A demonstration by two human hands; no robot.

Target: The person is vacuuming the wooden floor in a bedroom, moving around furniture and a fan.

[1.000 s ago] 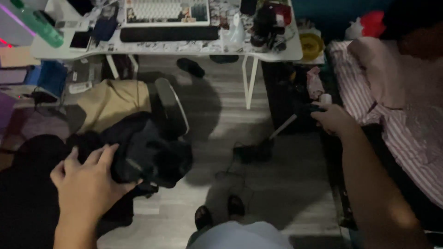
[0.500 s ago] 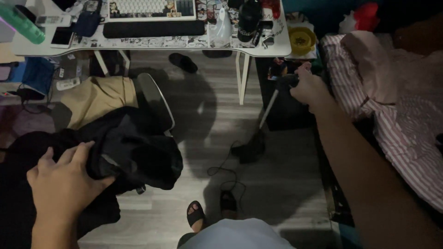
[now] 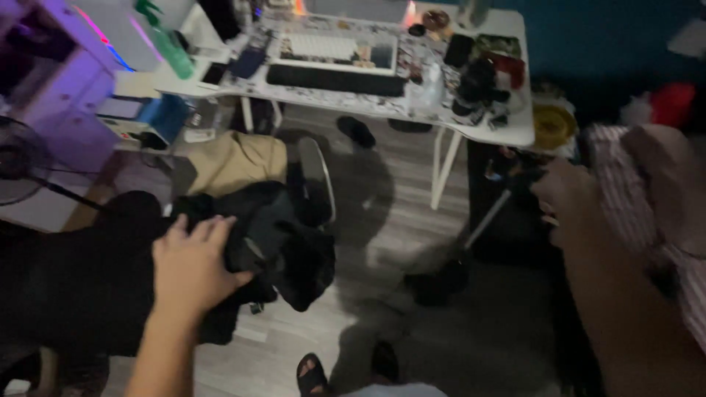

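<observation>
The grey plank floor (image 3: 382, 242) lay open in a broad strip between the dark garments draped over the chair (image 3: 312, 184) on the left and the striped bed (image 3: 625, 191) on the right. That strip narrowed toward the white desk (image 3: 515, 132), whose near edge ran from upper left down to the right corner, with its white leg (image 3: 441, 173) standing in the gap. A black slipper (image 3: 357, 131) sat under the desk, and a fan (image 3: 18, 158) closed off the far left.

The long-handled tool (image 3: 482, 224) ran on a slant, its pale shaft rising from a dark head (image 3: 440, 283) resting on the floor up and to the right, toward the bed. The top of the shaft met the right hand (image 3: 570, 202), which was closed around the dark grip there. The frame was blurred, so the exact hold of the fingers could only be taken as probable. The head of the tool lay well below and to the left of that hand, near the person's sandalled feet (image 3: 312, 371).

The left hand (image 3: 193, 268) lay palm down with fingers spread flat on the black clothing (image 3: 279, 242), pressing rather than clasping it, just beside a tan garment (image 3: 235, 162) on the same chair.
</observation>
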